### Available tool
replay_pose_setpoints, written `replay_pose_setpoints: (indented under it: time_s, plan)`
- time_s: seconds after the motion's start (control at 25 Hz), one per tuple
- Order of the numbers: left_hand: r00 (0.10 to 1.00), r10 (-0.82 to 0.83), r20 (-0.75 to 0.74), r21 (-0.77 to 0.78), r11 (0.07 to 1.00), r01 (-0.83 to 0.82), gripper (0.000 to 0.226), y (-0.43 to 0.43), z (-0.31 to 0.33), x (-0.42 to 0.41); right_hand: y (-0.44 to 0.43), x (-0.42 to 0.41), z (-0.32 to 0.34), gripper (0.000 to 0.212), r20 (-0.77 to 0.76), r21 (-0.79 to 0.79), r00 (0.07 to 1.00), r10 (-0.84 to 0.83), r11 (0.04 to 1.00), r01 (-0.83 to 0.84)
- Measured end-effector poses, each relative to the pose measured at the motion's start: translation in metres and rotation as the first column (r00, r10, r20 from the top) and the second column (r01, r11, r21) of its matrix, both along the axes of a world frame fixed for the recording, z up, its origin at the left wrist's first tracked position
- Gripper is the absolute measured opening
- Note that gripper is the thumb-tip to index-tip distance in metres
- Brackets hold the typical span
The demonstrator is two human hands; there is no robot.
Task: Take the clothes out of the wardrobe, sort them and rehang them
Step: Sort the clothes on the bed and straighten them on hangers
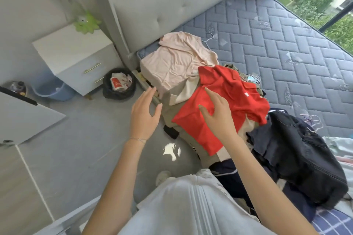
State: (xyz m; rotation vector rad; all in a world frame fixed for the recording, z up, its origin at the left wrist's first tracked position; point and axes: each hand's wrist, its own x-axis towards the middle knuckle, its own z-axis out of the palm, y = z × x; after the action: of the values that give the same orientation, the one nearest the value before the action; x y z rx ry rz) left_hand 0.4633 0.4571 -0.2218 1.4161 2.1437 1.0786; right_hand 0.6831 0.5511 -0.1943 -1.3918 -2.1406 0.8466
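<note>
2 hands are being held out above the near edge of the mattress [286, 34]. The left hand [145, 114] is being held flat, fingers straight and slightly spread, thumb out to the side. Nothing is being gripped by it. It is being held over the floor just beside the bed's edge, apart from the clothes. 1 thin bracelet [139, 139] is being worn on its wrist.

The right hand [217, 114] is being spread wide, palm down, fingers straight, with nothing pinched. Whether the cloth beneath is being touched or only hovered over cannot be told.

1 red shirt [235, 95] is lying directly under the right hand, on top of 1 khaki garment [170, 110]. 1 pale pink shirt [177, 63] is lying beyond both hands, near the headboard [162, 5], with 1 wire hanger [209, 37] showing at its collar. 1 heap of dark clothes [296, 149] is lying just to the right of the right forearm.

On the floor to the left, 1 white nightstand [76, 57], 1 black-lined bin [119, 84] and 1 blue bucket [53, 89] are standing near each other.
</note>
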Motion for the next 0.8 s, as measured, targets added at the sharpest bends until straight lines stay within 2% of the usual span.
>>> replay_pose_setpoints:
  time_s: [0.16,0.44,0.64,0.8]
  plan:
    - [0.999,-0.016,0.038,0.002,1.0,0.016,0.051,0.032,-0.002,-0.046,0.034,-0.046,0.005,0.057,0.004,0.036,1.0,-0.001,0.999,0.001]
    - [0.994,-0.1,-0.038,-0.024,0.995,0.099,0.052,0.157,-0.012,-0.125,0.146,-0.113,-0.022,0.057,0.048,0.031,0.998,-0.028,0.999,0.026]
    - [0.988,-0.132,-0.086,-0.015,0.991,0.131,0.05,0.237,-0.004,-0.176,0.222,-0.167,-0.01,0.057,0.045,0.059,0.999,0.017,0.998,-0.019]
    - [0.984,-0.159,-0.074,-0.009,0.987,0.159,0.05,0.291,-0.008,-0.219,0.272,-0.203,-0.012,0.055,0.028,0.074,0.999,-0.034,0.997,0.031]
